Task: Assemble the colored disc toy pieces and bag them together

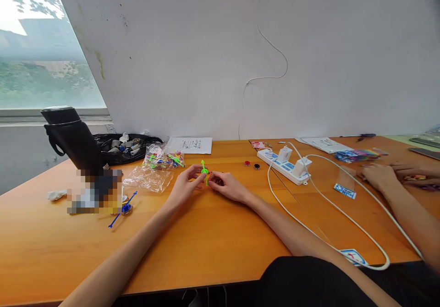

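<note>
Bright green plastic arrow-tipped piece with a round hub point(205, 172) is between the two hands, over the orange wood-grain worktop point(206, 247), well to the left of the white rectangular power strip point(292, 173). Fingers of the left hand point(188, 181) appear to pinch it near the hub; those of the right hand point(227, 185) are drawn narrow beside it, though whether they grip any part cannot be told. Working it well seems to call for a steady left pinch, a light touch on the slim arms and straight, even pressure at the hub. Small round red piece point(247, 163) and black piece point(257, 166), just left of the power strip, are best kept clear of the right wrist.
</note>
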Demonstrator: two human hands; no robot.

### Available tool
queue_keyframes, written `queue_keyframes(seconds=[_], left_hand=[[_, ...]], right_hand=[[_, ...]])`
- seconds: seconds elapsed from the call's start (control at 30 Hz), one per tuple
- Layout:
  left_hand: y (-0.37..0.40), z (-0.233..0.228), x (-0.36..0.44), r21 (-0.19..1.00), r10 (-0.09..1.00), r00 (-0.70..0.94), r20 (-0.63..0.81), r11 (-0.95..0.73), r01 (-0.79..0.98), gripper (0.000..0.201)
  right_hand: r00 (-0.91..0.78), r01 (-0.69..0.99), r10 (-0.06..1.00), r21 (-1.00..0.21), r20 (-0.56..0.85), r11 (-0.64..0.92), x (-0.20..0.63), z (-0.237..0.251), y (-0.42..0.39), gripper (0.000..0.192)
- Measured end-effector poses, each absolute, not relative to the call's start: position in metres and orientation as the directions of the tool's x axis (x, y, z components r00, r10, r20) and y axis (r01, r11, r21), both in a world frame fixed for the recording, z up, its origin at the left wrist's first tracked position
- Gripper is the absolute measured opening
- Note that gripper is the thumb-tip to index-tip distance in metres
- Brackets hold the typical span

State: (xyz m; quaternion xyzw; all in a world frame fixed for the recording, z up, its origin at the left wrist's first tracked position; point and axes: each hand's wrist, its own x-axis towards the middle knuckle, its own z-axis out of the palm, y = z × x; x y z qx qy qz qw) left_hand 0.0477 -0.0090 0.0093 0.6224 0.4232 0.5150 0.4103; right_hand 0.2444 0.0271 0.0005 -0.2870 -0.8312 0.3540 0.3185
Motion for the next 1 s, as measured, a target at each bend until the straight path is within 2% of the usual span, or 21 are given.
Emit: queue_keyframes(seconds=[0.1,0.17,0.27,0.37,0.6,0.87,1.0], left_hand=[[-0.021,0.021,0.041,0.925,0.942,0.159,0.296,-0.324,0.198,0.036],[-0.035,0.029,0.029,0.873,0.935,0.151,0.321,-0.354,0.336,0.035],[-0.057,0.036,-0.005,0.665,0.923,0.137,0.360,-0.356,0.656,0.032],[-0.074,0.037,-0.047,0.510,0.945,0.111,0.307,-0.261,0.820,0.033],[-0.096,0.024,-0.101,0.392,0.975,-0.027,0.221,-0.063,0.918,0.046],[-0.100,0.013,-0.111,0.238,0.974,-0.053,0.219,-0.001,0.971,0.047],[-0.099,0.010,-0.114,0.234,0.978,-0.046,0.204,-0.003,0.972,0.047]], right_hand=[[-0.611,0.259,0.731,-0.797,0.303,0.546,0.246,-0.002,0.029,0.029],[-0.602,0.257,0.741,-0.807,0.296,0.531,0.246,-0.003,0.030,0.030],[-0.612,0.261,0.733,-0.798,0.298,0.543,0.245,-0.003,0.030,0.027],[-0.627,0.263,0.720,-0.789,0.298,0.556,0.245,-0.004,0.030,0.024],[-0.641,0.271,0.713,-0.785,0.285,0.557,0.245,-0.006,0.031,0.020],[-0.640,0.266,0.712,-0.786,0.289,0.558,0.245,-0.006,0.032,0.018],[-0.640,0.269,0.712,-0.784,0.289,0.560,0.245,-0.007,0.032,0.018]])
